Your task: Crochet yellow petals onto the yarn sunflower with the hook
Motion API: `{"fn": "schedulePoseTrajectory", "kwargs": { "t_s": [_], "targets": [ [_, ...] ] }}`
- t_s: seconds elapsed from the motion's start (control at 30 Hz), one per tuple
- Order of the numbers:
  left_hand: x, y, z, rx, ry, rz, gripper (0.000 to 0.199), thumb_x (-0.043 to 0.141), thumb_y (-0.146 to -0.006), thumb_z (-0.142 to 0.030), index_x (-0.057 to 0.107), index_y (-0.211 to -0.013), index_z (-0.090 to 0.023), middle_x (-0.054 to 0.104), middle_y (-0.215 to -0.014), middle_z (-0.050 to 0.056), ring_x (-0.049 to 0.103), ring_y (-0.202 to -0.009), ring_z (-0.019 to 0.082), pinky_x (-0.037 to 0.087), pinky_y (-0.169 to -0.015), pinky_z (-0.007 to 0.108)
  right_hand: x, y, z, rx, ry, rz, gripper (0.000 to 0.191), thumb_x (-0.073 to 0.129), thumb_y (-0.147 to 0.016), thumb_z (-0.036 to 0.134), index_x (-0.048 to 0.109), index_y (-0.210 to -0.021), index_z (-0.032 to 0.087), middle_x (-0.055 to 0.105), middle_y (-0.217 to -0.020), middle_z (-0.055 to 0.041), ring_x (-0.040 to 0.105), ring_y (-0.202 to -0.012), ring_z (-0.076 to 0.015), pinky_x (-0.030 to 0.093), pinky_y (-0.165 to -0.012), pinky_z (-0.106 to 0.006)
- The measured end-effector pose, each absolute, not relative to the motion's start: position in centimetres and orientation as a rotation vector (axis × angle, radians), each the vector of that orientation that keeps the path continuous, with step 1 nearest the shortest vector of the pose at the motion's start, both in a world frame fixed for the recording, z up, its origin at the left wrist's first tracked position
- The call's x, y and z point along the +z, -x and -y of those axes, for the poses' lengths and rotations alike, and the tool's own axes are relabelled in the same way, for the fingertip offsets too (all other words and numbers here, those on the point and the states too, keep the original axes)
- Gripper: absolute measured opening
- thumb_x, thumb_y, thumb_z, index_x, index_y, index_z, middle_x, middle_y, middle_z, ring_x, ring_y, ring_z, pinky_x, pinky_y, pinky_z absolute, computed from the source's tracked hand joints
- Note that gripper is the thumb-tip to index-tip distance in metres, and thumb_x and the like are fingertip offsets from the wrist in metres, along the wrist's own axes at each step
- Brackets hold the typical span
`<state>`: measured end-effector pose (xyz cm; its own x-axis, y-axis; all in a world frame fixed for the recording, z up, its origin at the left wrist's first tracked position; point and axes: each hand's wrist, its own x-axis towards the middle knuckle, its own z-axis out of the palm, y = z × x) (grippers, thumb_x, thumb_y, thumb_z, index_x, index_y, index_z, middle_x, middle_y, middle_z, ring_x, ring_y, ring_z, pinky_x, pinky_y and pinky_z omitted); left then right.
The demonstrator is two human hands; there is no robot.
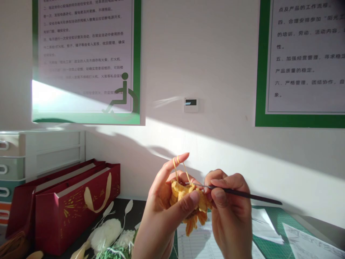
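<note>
Yellow crochet work [191, 201] with petal-like edges is pinched between the thumb and fingers of my left hand [167, 208]. Yellow yarn [175, 169] loops around the raised index finger of that hand and runs down to the piece. My right hand [229, 205] grips a crochet hook [249, 195] with a dark handle, held like a pen. The hook's thin metal tip points left and meets the top edge of the yellow work. Fingers of my right hand are beside the right edge of the piece.
Red gift bags [78, 205] and a drawer unit [12, 169] stand at the left. White yarn [106, 232] and green yarn lie near them. Papers [265, 226] rest on a green cutting mat [280, 216]. Behind is a wall with posters [137, 72].
</note>
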<state>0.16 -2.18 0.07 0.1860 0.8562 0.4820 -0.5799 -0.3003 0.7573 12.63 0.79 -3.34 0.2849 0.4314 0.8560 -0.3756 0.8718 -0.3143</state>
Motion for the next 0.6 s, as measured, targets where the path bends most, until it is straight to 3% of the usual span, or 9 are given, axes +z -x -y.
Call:
{"fn": "schedulePoseTrajectory", "kwargs": {
  "t_s": [0.13, 0.23, 0.43, 0.6],
  "targets": [
    [0.0, 0.1, 2.0, 1.418, -1.191, -0.259, 0.056, 0.082, -0.087, -0.026, 0.066, -0.14, -0.032, 0.063, -0.096, 0.003, 0.064, -0.085, 0.018, 0.051, -0.076, 0.028, -3.6, -13.0, -0.7, 0.589, 0.077, 1.164, 0.005, 0.069, -0.098, 0.025, 0.069, -0.096, 0.029, 0.063, -0.088, 0.001, 0.06, -0.079, -0.0129, 0.052, -0.067, -0.024],
    [0.1, -0.3, 2.2, 1.419, -1.142, -0.27, 0.05, 0.077, -0.089, -0.018, 0.069, -0.136, -0.031, 0.064, -0.093, 0.003, 0.064, -0.084, 0.018, 0.05, -0.077, 0.027, -3.7, -12.7, -0.7, 0.566, 0.067, 1.156, 0.004, 0.069, -0.098, 0.026, 0.069, -0.097, 0.03, 0.063, -0.087, 0.0007, 0.06, -0.08, -0.0137, 0.053, -0.067, -0.025],
    [0.0, -0.7, 2.2, 1.391, -1.076, -0.226, 0.059, 0.076, -0.084, -0.011, 0.069, -0.139, -0.031, 0.067, -0.089, 0.002, 0.064, -0.081, 0.017, 0.049, -0.076, 0.027, -3.3, -12.4, -0.9, 0.56, 0.047, 1.157, 0.004, 0.07, -0.098, 0.028, 0.069, -0.096, 0.031, 0.063, -0.082, 0.0017, 0.059, -0.08, -0.0146, 0.052, -0.069, -0.027],
    [-0.4, 0.4, 1.3, 1.285, -1.152, -0.198, 0.068, 0.082, -0.08, -0.014, 0.067, -0.144, -0.033, 0.071, -0.085, 0.003, 0.065, -0.085, 0.019, 0.05, -0.084, 0.03, -3.3, -12.6, -1.3, 0.743, 0.008, 1.186, 0.008, 0.07, -0.097, 0.034, 0.067, -0.092, 0.029, 0.058, -0.08, 0.0023, 0.054, -0.071, -0.0126, 0.045, -0.059, -0.024]
  ]
}}
